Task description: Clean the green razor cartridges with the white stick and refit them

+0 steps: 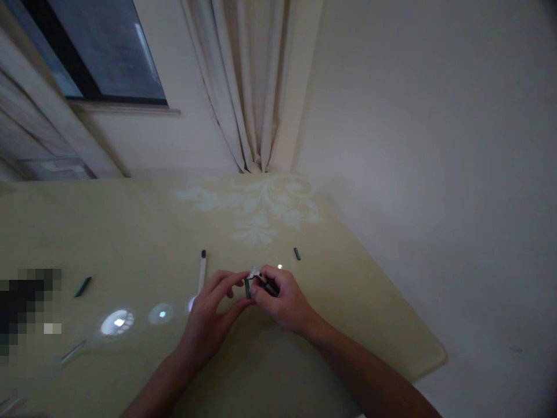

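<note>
Glossy tabletop (357,307), L hand (209,312) pinching slim green pc. (248,288), R hand (286,300) gripping dk. obj. (271,287)

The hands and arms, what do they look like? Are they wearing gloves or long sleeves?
The left hand and right hand wear no gloves. The left forearm and right forearm look bare, narrowing toward the wrists. I see no sleeves, watch or bracelet.

left fingers (229,283) arched | right fingers (275,273) pinched | forearms (354,366) angled inward
</note>
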`<state>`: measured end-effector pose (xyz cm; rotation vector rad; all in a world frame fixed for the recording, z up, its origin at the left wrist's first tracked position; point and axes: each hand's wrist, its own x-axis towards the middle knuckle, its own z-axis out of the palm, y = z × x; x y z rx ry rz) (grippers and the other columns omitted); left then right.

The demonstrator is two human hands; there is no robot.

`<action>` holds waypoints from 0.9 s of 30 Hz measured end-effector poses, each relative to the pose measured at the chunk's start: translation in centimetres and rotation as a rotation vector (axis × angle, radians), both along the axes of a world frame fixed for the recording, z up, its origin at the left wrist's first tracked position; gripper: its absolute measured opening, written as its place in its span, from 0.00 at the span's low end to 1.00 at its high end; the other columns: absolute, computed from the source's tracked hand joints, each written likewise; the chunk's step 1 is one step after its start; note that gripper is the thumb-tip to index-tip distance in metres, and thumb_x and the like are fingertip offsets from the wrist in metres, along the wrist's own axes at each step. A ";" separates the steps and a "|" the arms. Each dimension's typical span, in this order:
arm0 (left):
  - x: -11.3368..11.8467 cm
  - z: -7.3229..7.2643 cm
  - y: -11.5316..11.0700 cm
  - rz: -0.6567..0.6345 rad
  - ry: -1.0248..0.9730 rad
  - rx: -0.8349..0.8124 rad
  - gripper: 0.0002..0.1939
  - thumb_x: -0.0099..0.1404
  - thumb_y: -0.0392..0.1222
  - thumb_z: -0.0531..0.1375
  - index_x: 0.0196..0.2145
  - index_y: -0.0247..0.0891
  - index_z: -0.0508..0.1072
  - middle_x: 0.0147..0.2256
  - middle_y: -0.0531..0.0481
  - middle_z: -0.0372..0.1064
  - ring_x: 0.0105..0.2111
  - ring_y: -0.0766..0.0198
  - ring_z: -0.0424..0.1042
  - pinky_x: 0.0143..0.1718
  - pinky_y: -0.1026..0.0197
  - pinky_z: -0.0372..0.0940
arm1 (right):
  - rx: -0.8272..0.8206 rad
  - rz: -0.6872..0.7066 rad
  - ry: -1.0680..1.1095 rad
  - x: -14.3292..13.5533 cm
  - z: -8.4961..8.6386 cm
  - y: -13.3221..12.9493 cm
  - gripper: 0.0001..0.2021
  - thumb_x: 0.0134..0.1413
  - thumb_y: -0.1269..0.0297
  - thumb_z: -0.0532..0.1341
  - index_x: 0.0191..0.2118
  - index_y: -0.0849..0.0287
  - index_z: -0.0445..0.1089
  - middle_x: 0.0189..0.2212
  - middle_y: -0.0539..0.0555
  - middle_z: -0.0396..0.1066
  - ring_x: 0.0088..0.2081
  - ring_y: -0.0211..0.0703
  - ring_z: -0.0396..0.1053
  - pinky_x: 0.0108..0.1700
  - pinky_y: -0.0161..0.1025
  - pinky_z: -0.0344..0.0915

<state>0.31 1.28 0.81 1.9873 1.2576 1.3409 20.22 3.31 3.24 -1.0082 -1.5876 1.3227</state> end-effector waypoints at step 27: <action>0.3 -2.1 -0.7 -0.337 -0.999 -0.755 0.28 0.50 0.51 0.81 0.49 0.50 0.86 0.43 0.46 0.82 0.40 0.58 0.78 0.45 0.59 0.72 | -0.099 0.345 0.205 0.9 0.9 -0.5 0.25 0.70 0.41 0.60 0.30 0.59 0.70 0.25 0.48 0.60 0.27 0.37 0.54 0.30 0.36 0.51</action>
